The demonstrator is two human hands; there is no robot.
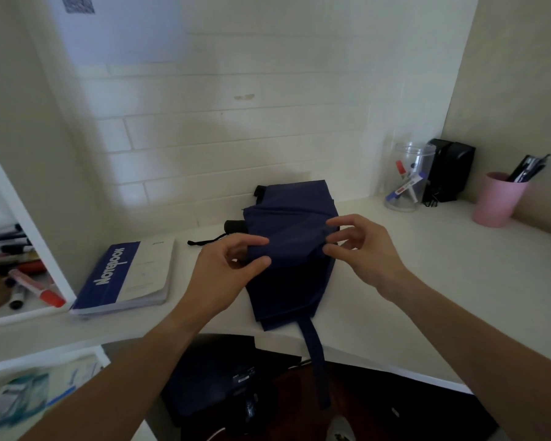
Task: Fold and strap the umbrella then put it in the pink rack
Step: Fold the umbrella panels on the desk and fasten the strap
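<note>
On the white desk (395, 281) our navy umbrella (291, 249) lies collapsed, its strap (315, 361) dangling over the near edge; our left hand (226, 265) pinches a fabric pleat to flatten it; our right hand (360, 246), fingers half-curled and empty, touches the canopy's other side to gather it; the pink rack isn't identifiable.

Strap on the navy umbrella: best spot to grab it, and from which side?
Probably take the strap on the length hanging off the desk edge, below the folded umbrella. It dangles free there, flat and narrow, so a pinch across its faces from the near side should work. Right hand looks freer; left hand pinches the canopy.
</note>
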